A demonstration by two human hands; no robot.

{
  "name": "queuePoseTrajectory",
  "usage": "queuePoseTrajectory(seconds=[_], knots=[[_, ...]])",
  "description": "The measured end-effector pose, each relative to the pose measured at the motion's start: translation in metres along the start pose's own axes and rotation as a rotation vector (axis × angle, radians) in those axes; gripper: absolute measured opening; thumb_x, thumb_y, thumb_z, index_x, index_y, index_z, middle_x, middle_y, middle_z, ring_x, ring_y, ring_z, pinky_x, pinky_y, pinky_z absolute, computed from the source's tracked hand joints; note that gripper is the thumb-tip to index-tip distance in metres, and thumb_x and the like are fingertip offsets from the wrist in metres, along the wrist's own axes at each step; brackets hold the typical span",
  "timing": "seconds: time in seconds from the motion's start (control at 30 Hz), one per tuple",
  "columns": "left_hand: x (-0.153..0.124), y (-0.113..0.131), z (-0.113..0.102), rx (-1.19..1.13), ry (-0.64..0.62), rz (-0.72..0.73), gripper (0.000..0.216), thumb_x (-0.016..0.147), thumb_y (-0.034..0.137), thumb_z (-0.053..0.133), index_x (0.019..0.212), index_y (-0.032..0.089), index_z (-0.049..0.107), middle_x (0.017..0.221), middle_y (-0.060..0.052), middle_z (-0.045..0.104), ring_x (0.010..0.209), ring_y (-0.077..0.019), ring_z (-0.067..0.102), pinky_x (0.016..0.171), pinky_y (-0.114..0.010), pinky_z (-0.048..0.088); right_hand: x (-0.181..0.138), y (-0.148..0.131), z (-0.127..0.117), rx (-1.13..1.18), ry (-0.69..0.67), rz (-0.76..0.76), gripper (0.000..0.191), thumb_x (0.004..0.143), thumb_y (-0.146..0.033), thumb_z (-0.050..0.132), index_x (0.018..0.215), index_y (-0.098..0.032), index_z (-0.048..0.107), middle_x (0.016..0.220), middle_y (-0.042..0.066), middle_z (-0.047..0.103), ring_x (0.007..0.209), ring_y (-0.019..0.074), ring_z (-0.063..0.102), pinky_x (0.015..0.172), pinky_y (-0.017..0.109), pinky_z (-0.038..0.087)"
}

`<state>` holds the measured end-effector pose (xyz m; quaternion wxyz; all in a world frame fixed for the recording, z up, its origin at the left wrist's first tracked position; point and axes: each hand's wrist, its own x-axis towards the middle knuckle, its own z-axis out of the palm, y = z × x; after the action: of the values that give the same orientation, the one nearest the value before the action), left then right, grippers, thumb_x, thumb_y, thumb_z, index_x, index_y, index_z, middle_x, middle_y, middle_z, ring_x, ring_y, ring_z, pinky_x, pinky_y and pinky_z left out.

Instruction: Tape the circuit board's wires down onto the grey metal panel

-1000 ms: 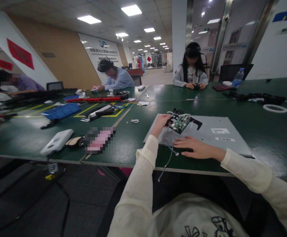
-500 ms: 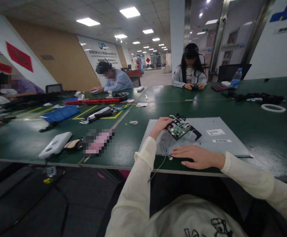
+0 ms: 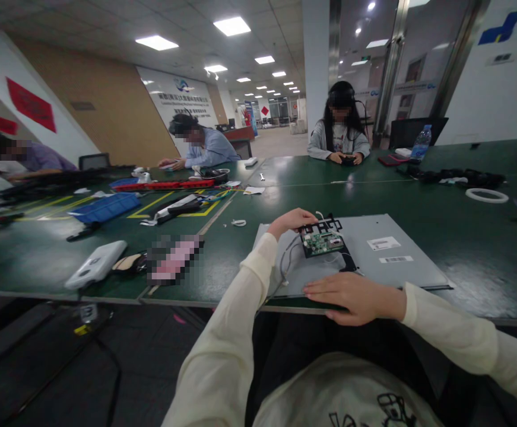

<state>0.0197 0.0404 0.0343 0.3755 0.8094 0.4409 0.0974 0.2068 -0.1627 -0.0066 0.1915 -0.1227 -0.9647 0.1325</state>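
A grey metal panel (image 3: 392, 228) with two white labels lies flat at the table's near edge. Over its left half, a green circuit board (image 3: 323, 243) sits on a black bracket (image 3: 348, 261). My left hand (image 3: 294, 219) grips the bracket's far left corner between thumb and fingers. My right hand (image 3: 351, 296) rests palm down on the panel's near edge, fingers stretched out to the left. A grey cable (image 3: 284, 264) curves from beside the board down past the panel's front edge. Whether the bracket touches the panel all along I cannot tell.
On the left stand a white device (image 3: 97, 263), a pink phone-like object (image 3: 175, 261) and a blue tray (image 3: 105, 207). A white ring (image 3: 487, 196) and a water bottle (image 3: 421, 142) are on the right. Several people sit around the table, one opposite (image 3: 338, 133).
My left hand has turned the bracket with its board, so the board now lies squarer to me. The grey cable has swung left. My right hand has shifted slightly along the panel edge.
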Motion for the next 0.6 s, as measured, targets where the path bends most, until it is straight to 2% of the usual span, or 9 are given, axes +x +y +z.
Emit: queuePoseTrajectory(seconds=[0.13,0.3,0.47,0.6], knots=[[0.016,-0.009,0.017,0.059,-0.056,0.085,0.048,0.079,0.057,0.055,0.091,0.014,0.072,0.058,0.002,0.053,0.048,-0.0080,0.044,0.045,-0.020,0.033,0.001,-0.001,0.000,0.002,0.017,-0.038,0.053,0.090,-0.027,0.047,0.140,-0.009,0.046,0.137,0.013,0.053,0.132,0.0193,0.043,0.108,0.037,0.037],[0.027,-0.009,0.023,0.155,-0.038,0.214,0.048,0.081,0.053,0.054,0.095,0.011,0.071,0.071,-0.001,0.063,0.059,-0.0102,0.051,0.055,-0.021,0.038,0.002,-0.001,0.001,0.003,0.021,-0.035,0.053,0.089,-0.027,0.049,0.139,-0.010,0.046,0.136,0.013,0.053,0.131,0.0191,0.044,0.108,0.036,0.038],[0.019,0.005,0.013,0.352,-0.081,0.179,0.048,0.086,0.048,0.049,0.114,0.011,0.064,0.098,-0.007,0.070,0.082,-0.0155,0.061,0.074,-0.023,0.043,0.002,-0.001,-0.001,0.002,0.018,-0.029,0.053,0.089,-0.026,0.048,0.140,-0.012,0.046,0.137,0.013,0.052,0.132,0.0186,0.043,0.107,0.037,0.038],[-0.004,0.020,-0.005,0.525,-0.073,0.114,0.060,0.089,0.049,0.043,0.134,0.010,0.046,0.132,-0.014,0.056,0.111,-0.0193,0.057,0.093,-0.025,0.040,0.002,-0.005,0.001,-0.036,0.015,-0.010,0.049,0.090,-0.025,0.048,0.137,-0.010,0.049,0.137,0.012,0.053,0.131,0.0178,0.043,0.109,0.035,0.037]])
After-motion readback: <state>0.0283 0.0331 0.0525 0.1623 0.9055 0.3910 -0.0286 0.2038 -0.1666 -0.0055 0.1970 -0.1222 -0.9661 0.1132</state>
